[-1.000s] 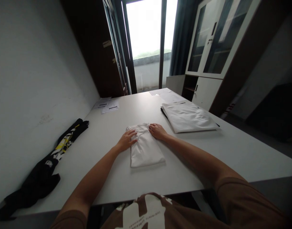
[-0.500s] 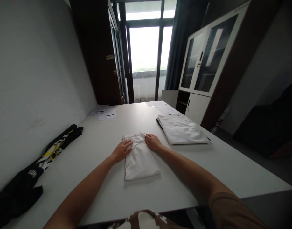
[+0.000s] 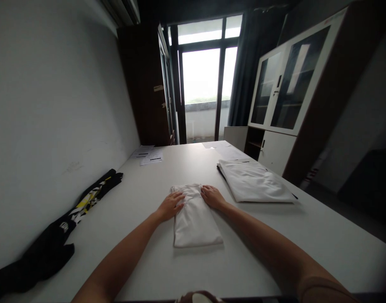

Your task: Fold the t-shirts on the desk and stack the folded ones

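A folded white garment [image 3: 197, 227] lies flat on the white table [image 3: 142, 256] in front of me, its far end gathered and wrinkled. My left hand [image 3: 171, 206] rests on its upper left side, fingers stretched out over the cloth. At the upper right edge lies my right hand [image 3: 213, 196], palm down, with its fingers extended and touching the fabric. Neither hand grips the cloth. Further right is a larger folded white cloth [image 3: 259, 183], with something dark showing along its edges.
A black garment with yellow and white patterning [image 3: 54, 240] lies along the wall at left. Paper sheets [image 3: 152, 156] are at the far left of the table, and more papers [image 3: 224, 151] lie at the far right. A white glass-door cabinet [image 3: 271, 122] stands beyond the right side.
The camera view has shifted, so the scene sits lower and further right. Both hands stay on the folded garment, which looks the same.
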A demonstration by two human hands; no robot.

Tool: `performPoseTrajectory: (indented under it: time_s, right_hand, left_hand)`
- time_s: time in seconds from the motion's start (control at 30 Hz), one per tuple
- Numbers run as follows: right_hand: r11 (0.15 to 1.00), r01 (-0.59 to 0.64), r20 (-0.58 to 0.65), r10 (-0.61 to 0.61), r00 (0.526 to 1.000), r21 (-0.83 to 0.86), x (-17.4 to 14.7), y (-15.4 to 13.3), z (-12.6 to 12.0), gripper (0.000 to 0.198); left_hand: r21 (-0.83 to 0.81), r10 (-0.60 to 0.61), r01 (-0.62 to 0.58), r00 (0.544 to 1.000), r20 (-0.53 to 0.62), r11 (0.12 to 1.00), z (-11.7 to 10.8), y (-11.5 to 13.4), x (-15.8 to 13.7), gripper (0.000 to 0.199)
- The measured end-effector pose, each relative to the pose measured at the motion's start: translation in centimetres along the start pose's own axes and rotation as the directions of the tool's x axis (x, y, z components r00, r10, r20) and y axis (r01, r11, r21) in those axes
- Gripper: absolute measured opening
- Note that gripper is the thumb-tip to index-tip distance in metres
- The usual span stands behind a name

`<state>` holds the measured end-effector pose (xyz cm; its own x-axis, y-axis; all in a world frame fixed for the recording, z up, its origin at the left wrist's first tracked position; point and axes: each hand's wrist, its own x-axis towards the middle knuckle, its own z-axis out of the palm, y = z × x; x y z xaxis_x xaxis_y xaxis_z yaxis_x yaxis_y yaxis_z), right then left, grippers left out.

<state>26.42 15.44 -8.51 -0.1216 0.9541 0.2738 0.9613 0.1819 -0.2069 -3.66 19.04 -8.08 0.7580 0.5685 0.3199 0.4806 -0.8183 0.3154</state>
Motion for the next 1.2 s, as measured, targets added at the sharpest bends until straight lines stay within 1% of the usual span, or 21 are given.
performPoseTrajectory:
  time_s: [0.4,0.6,0.8,1.2]
  right_hand:
    - [1.0,0.01,-0.027,-0.009,1.0,0.02,-0.07,0.24,0.25,0.035]
    - [1.0,0.003,-0.011,-0.003,1.0,0.022,-0.14,0.2,0.09,0.035]
    - [1.0,0.017,-0.026,-0.017,1.0,0.02,-0.17,0.13,0.08,0.036]
    - [1.0,-0.006,0.001,0.006,1.0,0.018,-0.07,0.06,0.01,0.036]
  left_hand:
    - [0.003,-0.015,0.015,1.0,0.01,1.0,-0.08,0.17,0.09,0.048]
    - [0.004,-0.017,0.017,1.0,0.011,1.0,-0.02,0.23,0.12,0.048]
    - [0.007,-0.016,0.016,1.0,0.01,1.0,-0.06,0.18,0.12,0.047]
    - [0.008,-0.013,0.013,1.0,0.011,1.0,-0.22,0.27,0.1,0.048]
